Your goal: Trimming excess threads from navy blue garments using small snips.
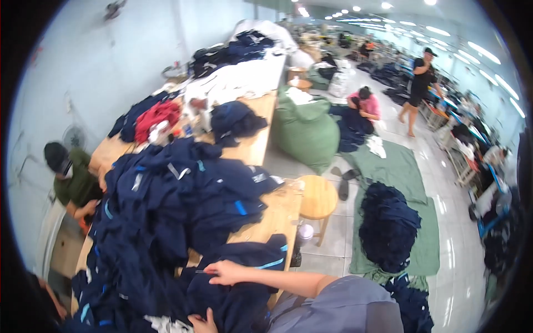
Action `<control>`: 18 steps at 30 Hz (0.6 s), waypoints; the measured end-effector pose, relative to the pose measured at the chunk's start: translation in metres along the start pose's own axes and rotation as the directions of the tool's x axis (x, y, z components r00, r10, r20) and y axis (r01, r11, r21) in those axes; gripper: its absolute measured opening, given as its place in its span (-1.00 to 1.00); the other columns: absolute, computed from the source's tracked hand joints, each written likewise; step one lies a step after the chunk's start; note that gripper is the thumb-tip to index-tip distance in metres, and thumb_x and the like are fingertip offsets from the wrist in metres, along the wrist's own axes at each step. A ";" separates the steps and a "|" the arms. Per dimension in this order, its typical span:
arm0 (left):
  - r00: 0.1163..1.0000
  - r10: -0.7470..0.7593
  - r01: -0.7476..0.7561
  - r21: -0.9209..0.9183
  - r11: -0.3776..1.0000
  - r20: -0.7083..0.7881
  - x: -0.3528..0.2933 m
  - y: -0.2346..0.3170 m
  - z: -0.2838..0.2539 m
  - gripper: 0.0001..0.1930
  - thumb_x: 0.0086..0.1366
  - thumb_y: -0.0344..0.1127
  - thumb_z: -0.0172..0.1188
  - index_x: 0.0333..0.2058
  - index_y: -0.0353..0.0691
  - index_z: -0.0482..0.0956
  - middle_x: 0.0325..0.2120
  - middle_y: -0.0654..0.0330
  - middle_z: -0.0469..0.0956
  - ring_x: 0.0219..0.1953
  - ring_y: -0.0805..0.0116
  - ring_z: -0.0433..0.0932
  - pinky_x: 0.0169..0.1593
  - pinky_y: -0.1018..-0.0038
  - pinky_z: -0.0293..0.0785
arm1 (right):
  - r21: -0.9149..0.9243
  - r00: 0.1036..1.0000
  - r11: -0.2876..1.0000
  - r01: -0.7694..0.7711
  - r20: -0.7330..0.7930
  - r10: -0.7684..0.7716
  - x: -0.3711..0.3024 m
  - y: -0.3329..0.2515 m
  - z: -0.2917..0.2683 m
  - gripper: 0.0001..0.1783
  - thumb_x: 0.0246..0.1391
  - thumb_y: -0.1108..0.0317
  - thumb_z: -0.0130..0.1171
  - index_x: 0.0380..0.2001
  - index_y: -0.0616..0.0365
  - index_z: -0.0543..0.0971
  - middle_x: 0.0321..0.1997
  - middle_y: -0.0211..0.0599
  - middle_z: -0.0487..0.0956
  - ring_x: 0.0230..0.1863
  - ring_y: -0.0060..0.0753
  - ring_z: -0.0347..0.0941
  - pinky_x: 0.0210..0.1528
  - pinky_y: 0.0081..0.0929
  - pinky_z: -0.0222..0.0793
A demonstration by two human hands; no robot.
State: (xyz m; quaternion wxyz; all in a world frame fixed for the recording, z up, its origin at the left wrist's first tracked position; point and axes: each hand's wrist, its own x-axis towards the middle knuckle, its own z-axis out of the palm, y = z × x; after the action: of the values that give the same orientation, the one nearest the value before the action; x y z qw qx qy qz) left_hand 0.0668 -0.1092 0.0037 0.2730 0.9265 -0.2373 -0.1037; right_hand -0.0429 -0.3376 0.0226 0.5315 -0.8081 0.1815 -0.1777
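A navy garment [236, 302] with a light-blue stripe lies on the near end of the wooden table, bunched in front of me. My right hand [226, 273] rests over it with bent fingers drawn together; a small dark tip shows beside them, too small to name. Lower down, my left hand [204, 323] touches the same garment, its thumb apart from the fingers and partly cut off by the frame edge. A large heap of navy garments [166, 194] with blue and white trims spreads just beyond and to the left of both hands.
The wooden table [283, 213] carries red cloth [158, 119] and white cloth [233, 77] farther back. Right of it stand a round stool [317, 197] and a green sack [308, 130]. Navy cloth [388, 227] lies on a green sheet. Co-workers sit and stand nearby.
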 end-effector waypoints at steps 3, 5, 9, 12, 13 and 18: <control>0.964 0.047 -0.116 0.255 0.960 0.263 -0.030 0.032 -0.009 -0.35 0.07 0.07 0.22 -0.07 -0.40 0.38 -0.17 -0.25 0.42 -0.07 -0.17 0.35 0.01 0.24 0.28 | -0.255 0.991 0.958 -0.130 0.002 0.135 -0.006 -0.007 -0.006 -0.52 -0.14 0.10 0.24 -0.13 0.07 0.50 -0.28 -0.06 0.57 -0.21 0.01 0.49 -0.16 -0.22 0.40; 0.924 0.256 -0.324 0.225 0.919 0.286 -0.031 0.014 -0.004 -0.33 0.08 0.06 0.21 -0.02 -0.43 0.35 -0.11 -0.30 0.39 -0.04 -0.22 0.33 0.02 0.24 0.28 | -0.262 0.990 0.961 -0.093 0.079 0.117 0.000 -0.003 0.001 -0.66 -0.16 0.17 0.24 -0.29 0.10 0.51 -0.37 -0.09 0.56 -0.25 0.01 0.49 -0.23 -0.19 0.38; 0.951 0.049 -0.031 -0.067 0.997 0.304 -0.048 0.010 -0.054 -0.40 0.14 -0.07 0.20 0.02 -0.41 0.34 -0.02 -0.22 0.35 -0.02 -0.03 0.34 0.03 0.31 0.27 | -0.078 0.988 0.989 0.127 0.100 -0.119 0.012 -0.046 0.002 -0.75 -0.14 0.29 0.22 -0.39 0.18 0.46 -0.50 -0.10 0.51 -0.34 0.01 0.46 -0.35 -0.19 0.30; 0.999 -0.037 0.010 -0.594 0.805 -0.033 -0.042 0.015 -0.105 -0.52 0.10 -0.21 0.27 -0.09 -0.42 0.42 -0.14 -0.08 0.45 -0.13 0.16 0.39 -0.03 0.36 0.31 | 0.057 0.941 0.939 0.338 -0.024 -0.338 0.024 -0.081 -0.001 -0.79 -0.12 0.37 0.20 -0.45 0.24 0.42 -0.60 -0.21 0.45 -0.43 -0.21 0.47 -0.42 -0.33 0.28; 0.980 -0.054 -0.039 -0.456 0.889 -0.189 -0.031 0.005 -0.127 -0.59 0.09 -0.25 0.27 -0.15 -0.40 0.46 -0.21 -0.07 0.48 -0.19 0.15 0.41 -0.06 0.35 0.32 | 0.257 0.948 0.914 0.313 -0.029 -0.316 0.026 -0.096 -0.007 -0.84 -0.09 0.43 0.18 -0.46 0.24 0.41 -0.62 -0.28 0.45 -0.50 -0.36 0.46 -0.49 -0.43 0.26; 0.736 0.013 -0.176 -0.173 0.969 -0.677 -0.060 0.047 -0.178 -0.62 0.00 -0.17 0.37 -0.29 -0.30 0.52 -0.37 -0.06 0.54 -0.34 0.19 0.45 -0.12 0.33 0.35 | 0.668 0.972 0.709 0.226 -0.111 -0.205 0.024 -0.148 -0.030 -0.91 -0.03 0.53 0.11 -0.39 0.20 0.45 -0.65 -0.40 0.46 -0.73 -0.65 0.39 -0.67 -0.68 0.28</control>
State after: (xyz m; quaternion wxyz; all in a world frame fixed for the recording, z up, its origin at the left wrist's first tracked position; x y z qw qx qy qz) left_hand 0.0536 -0.0328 0.1816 0.4484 0.8509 -0.1568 0.2242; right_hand -0.0203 -0.3181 0.1728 0.7614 -0.5726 0.0168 -0.3035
